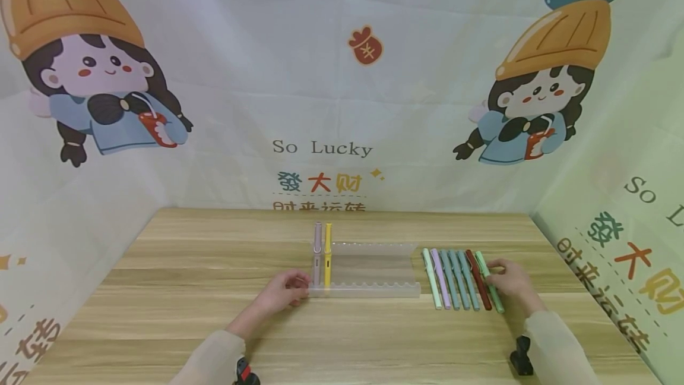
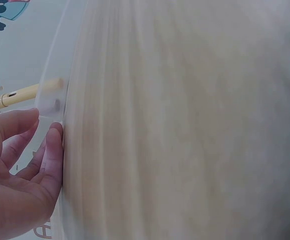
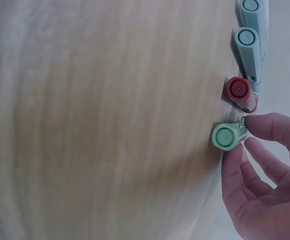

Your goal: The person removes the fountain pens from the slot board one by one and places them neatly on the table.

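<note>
A clear plastic pen rack (image 1: 369,291) with notched rails lies mid-table. A greyish-purple pen (image 1: 317,254) and a yellow pen (image 1: 328,254) lie side by side at its left end. My left hand (image 1: 291,287) holds the rack's near left corner, thumb and fingertips at its end in the left wrist view. On the right, my right hand (image 1: 510,281) pinches a green pen (image 3: 225,136), the rightmost of a row, thumb at its clip and fingers at the other side. The green pen lies slightly slanted beside a dark red pen (image 1: 479,281).
Left of the red pen lie three blue-grey pens (image 1: 458,281), a lavender pen (image 1: 441,281) and a pale mint pen (image 1: 431,278), close to the rack's right end. A printed cloth (image 1: 417,153) hangs behind the wooden table (image 1: 214,242) and along its sides.
</note>
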`<state>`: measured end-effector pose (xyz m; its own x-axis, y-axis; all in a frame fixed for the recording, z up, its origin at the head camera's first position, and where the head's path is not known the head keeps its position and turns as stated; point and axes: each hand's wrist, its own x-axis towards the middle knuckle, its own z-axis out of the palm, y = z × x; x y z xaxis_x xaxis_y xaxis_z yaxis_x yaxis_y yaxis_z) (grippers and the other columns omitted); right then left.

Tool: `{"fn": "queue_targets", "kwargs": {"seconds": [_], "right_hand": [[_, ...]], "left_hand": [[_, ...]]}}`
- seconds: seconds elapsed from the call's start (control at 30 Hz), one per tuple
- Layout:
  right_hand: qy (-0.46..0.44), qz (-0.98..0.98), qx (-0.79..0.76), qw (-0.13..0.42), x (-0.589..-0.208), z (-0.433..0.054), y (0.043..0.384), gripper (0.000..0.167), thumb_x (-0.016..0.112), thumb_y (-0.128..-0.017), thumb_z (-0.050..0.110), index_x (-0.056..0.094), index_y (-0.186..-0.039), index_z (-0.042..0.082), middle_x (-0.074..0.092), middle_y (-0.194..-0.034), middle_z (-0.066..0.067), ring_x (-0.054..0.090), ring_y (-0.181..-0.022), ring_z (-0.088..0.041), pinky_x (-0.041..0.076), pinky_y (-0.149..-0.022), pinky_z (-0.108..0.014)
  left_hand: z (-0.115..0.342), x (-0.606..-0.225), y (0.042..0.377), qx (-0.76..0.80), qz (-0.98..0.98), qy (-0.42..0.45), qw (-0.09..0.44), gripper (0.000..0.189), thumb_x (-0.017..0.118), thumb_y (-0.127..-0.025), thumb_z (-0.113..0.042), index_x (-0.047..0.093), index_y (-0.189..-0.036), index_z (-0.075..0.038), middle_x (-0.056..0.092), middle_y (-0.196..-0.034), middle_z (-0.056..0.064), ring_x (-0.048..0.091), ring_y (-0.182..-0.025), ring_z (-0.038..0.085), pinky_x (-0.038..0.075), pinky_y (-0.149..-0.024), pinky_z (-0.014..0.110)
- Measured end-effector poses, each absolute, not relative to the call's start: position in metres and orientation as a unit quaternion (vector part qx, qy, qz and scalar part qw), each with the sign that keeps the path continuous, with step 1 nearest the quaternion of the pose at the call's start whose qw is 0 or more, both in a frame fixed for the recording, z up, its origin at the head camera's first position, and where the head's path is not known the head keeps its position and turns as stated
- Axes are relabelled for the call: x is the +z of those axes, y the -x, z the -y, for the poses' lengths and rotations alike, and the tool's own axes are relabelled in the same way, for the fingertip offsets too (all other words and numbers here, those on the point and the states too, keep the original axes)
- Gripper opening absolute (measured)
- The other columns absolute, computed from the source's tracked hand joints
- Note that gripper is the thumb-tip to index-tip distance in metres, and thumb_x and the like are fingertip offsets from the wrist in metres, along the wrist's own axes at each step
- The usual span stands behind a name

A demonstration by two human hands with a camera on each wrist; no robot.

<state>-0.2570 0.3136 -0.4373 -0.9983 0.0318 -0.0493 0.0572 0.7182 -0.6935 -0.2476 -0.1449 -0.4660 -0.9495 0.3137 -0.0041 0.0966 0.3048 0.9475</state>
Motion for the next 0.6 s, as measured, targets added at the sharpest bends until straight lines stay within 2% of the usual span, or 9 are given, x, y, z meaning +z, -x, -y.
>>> {"fn": "queue_targets", "kwargs": {"seconds": [0.2,0.6], "right_hand": [[-0.025,-0.918,-0.396,0.015,-0.4398,-0.3135,0.257,0.038,0.054,-0.08,0.002,0.044,-0.111,-0.017,0.054,-0.094,-0.033,0.058,-0.071,-0.027,0.05,-0.058,-0.034],[-0.027,-0.917,-0.398,0.006,-0.4419,-0.3124,0.258,0.037,0.053,-0.08,0.004,0.046,-0.111,-0.016,0.053,-0.094,-0.034,0.058,-0.073,-0.03,0.05,-0.06,-0.036]], "left_hand": [[0.1447,-0.4662,0.2475,0.575,-0.803,-0.128,0.094,0.017,0.055,-0.082,0.005,0.052,-0.098,0.008,0.055,-0.084,0.01,0.055,-0.072,0.019,0.049,-0.06,0.033],[0.1446,-0.4652,0.2474,0.573,-0.804,-0.127,0.095,0.017,0.055,-0.082,0.004,0.053,-0.099,0.008,0.055,-0.085,0.01,0.055,-0.072,0.019,0.048,-0.06,0.033]]}}
